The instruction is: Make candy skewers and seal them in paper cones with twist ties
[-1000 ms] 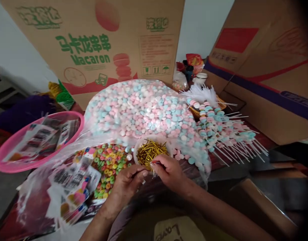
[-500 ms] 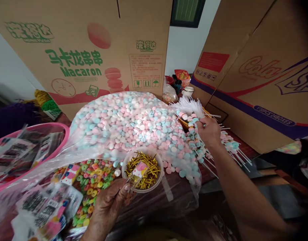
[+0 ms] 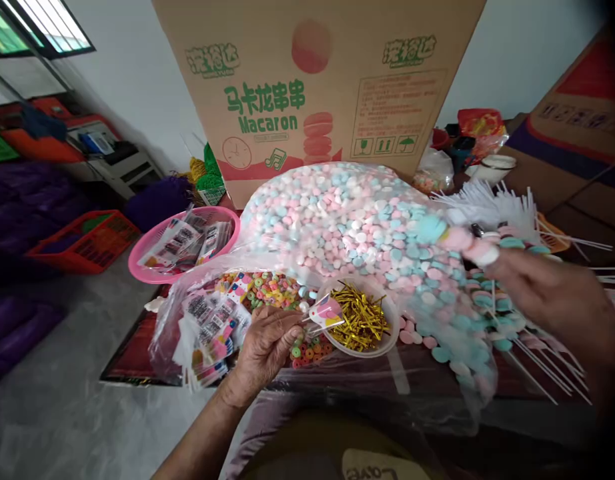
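Observation:
My left hand [image 3: 270, 343] pinches a small clear printed plastic bag [image 3: 326, 312], which overlaps the near-left side of a round plastic tub [image 3: 393, 320] of gold twist ties [image 3: 362, 317]. On the right, my right hand [image 3: 552, 293] is smeared by motion. Its fingers close round the end of a candy skewer [image 3: 457, 240] with blue, pink and white pieces pointing left; the stick is hidden by the hand. Beneath and beyond that hand lie more candy skewers [image 3: 502, 320] with white sticks. A large clear bag of pastel round candies [image 3: 337, 220] spreads across the middle.
Ring-shaped candies [image 3: 272, 290] and a stack of flat printed bags [image 3: 212, 327] lie left of the tub. Farther left stands a pink basket [image 3: 137, 257] of packed bags. A tall cardboard box [image 3: 267, 60] rises behind, with another box [image 3: 562, 140] at right.
The view has swung left. My right hand has lifted a candy skewer from the pile and moved it left over the candies. My left hand still holds the small bag by the tub.

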A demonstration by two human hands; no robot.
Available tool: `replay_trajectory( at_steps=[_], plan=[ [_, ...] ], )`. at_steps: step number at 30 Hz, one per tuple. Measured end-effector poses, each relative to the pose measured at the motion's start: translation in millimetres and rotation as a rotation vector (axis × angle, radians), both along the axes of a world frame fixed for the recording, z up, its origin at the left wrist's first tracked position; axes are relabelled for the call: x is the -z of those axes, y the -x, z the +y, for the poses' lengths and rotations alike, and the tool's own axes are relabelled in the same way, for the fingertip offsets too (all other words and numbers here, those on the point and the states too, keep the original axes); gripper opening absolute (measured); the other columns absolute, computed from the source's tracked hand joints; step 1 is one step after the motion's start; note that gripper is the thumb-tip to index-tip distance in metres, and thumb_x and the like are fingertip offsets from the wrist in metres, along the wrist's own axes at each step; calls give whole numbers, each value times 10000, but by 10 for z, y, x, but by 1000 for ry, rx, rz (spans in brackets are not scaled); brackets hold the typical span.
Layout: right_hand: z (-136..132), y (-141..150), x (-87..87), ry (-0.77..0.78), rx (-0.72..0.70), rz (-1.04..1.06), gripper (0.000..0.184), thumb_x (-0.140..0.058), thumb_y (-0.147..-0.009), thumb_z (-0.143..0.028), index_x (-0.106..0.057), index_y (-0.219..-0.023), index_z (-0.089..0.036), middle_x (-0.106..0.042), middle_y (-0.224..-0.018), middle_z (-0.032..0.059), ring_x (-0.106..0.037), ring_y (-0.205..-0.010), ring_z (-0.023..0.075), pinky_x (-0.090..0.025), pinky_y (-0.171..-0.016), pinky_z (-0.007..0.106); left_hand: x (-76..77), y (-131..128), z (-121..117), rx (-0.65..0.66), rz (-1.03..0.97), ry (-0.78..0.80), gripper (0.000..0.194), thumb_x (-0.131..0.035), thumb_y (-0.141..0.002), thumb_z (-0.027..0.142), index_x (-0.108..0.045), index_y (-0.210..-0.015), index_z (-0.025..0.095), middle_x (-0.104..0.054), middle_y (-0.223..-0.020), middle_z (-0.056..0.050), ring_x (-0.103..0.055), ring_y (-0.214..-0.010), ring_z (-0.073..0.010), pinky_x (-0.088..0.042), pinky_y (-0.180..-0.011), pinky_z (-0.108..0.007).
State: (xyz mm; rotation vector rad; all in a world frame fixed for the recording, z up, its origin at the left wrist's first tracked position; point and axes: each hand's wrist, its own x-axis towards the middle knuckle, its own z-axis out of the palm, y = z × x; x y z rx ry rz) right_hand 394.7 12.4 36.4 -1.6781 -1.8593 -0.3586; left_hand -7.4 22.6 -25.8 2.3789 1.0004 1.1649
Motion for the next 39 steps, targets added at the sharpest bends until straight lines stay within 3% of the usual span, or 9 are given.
replay_trajectory(
  at_steps=[2,4,6,10,16,26,31,35,39],
  plan=[
    [-264,277,-15,-110,-277,-192,258,-446,-917,-355,-667,-936,-223,-687,-788,69,-617,-661,135,-416,-555,256,-14,-4,15,18,27,0,201,-499,-909,279,-677,-993,237,-737,-910,-41,-662,-825,-160,-460,-821,-335],
    [-409,551,-75,-213,-378,-361,235,-422,-924,-249,-639,-1008,-221,-685,-815,71,-610,-688,151,-406,-554,270,-39,-35,20,29,37,-10,214,-482,-917,295,-683,-958,232,-739,-880,-40,-661,-815,-159,-450,-828,-338],
    [-467,745,-160,-198,-389,-523,275,-379,-899,-133,-628,-996,-198,-652,-726,60,-568,-618,161,-371,-530,292,-75,-60,11,46,34,-49,210,-483,-919,296,-681,-930,225,-740,-864,-37,-655,-805,-155,-443,-817,-334],
    [-509,859,-297,6,-354,-709,377,-372,-767,24,-618,-987,-157,-574,-642,36,-539,-619,208,-356,-594,337,-152,-29,-13,79,96,-188,159,-526,-901,252,-649,-996,220,-740,-918,-31,-622,-784,-149,-415,-793,-336],
    [-516,871,-379,152,-398,-693,372,-463,-658,41,-622,-896,-197,-563,-633,10,-510,-590,185,-296,-581,313,-201,39,27,172,187,-299,158,-561,-881,241,-610,-1030,217,-743,-918,-22,-611,-756,-146,-376,-818,-363],
    [-417,1020,-280,239,-472,-635,272,-473,-727,-13,-611,-869,-199,-574,-638,8,-493,-586,154,-273,-588,300,-286,-54,49,305,220,-101,116,-524,-903,214,-624,-960,206,-732,-850,0,-611,-720,-117,-359,-787,-317],
    [-365,942,-251,369,-494,-602,206,-454,-771,-57,-592,-792,-208,-563,-619,3,-488,-552,144,-249,-550,287,-302,-9,68,237,289,-122,165,-506,-911,267,-653,-899,193,-729,-774,-19,-596,-657,-131,-367,-768,-320],
    [-342,964,-202,481,-532,-512,207,-402,-840,-123,-581,-766,-196,-579,-623,9,-527,-543,152,-248,-522,279,-266,-18,55,173,280,-220,138,-524,-899,260,-643,-896,190,-734,-766,-18,-615,-655,-131,-374,-820,-340],
    [-337,952,-172,580,-480,-378,251,-335,-891,-148,-553,-772,-188,-595,-650,17,-541,-562,142,-256,-510,262,-236,-4,56,140,245,-342,100,-560,-878,230,-619,-949,192,-747,-824,-21,-635,-679,-134,-396,-839,-358]
  ],
)
